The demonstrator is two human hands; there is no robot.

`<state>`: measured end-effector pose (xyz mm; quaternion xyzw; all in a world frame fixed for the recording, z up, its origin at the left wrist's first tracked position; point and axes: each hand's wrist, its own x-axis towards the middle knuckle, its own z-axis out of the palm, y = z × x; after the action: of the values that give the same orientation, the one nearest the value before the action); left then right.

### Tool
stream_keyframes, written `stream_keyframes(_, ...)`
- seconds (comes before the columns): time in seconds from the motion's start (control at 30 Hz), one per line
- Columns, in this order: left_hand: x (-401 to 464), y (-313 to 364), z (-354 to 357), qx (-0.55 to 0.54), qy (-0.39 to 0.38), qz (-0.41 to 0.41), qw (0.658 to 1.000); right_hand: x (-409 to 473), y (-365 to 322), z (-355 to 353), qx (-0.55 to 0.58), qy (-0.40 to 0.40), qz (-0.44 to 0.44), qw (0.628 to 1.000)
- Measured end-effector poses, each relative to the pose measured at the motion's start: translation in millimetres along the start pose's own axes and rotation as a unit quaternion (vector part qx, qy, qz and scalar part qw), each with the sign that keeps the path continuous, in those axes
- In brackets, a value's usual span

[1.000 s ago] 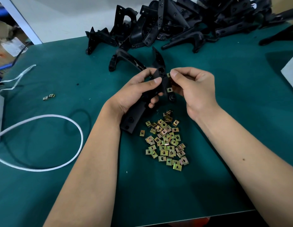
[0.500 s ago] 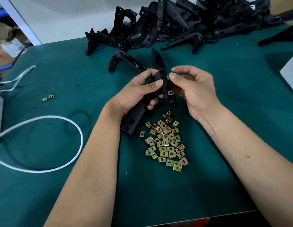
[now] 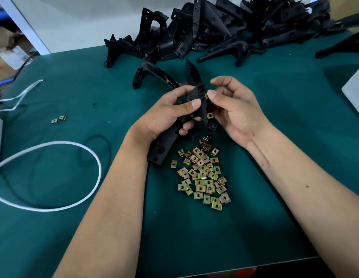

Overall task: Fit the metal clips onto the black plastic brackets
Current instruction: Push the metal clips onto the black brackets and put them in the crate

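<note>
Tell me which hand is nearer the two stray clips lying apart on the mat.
Left. The left hand, gripping the bracket, is closer to the two stray clips; the right hand lies beyond the bracket, farther away.

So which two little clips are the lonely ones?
Start at the white cable loop on the green table's left side. Just above it lie the two stray clips, touching each other. They sit far from the big clip pile under the hands.
</note>
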<state>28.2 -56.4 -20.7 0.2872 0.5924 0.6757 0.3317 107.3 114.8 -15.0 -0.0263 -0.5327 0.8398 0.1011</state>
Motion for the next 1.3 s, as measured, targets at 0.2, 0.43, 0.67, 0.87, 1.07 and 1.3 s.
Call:
stream_keyframes(0.2, 0, -1, 3, 0.006, 0.031, 0.009, 0.999, 1, 0, -3, -0.029, -0.001, -0.014, 0.999)
stream_keyframes(0.43, 0, 0, 3, -0.007, 0.038, 0.010, 0.999, 1, -4, -1, -0.070, 0.005, 0.039, 0.997)
stream_keyframes(0.67, -2, 0, 3, 0.005, 0.042, 0.010, 0.999, 3, -8, -6, -0.134, 0.004, 0.076, 0.988)
stream_keyframes(0.87, 0, 1, 5, 0.006, 0.036, -0.001, 0.999, 4, -12, -11, -0.174, 0.001, 0.044, 0.984)
stream_keyframes(1.07, 1, -1, 3, 0.012, 0.036, -0.001, 0.999, 5, -9, -12, -0.180, 0.001, 0.021, 0.983)
stream_keyframes(1.3, 4, -3, 4, 0.012, 0.051, 0.005, 0.999, 2, -8, -6, -0.127, 0.025, 0.052, 0.990)
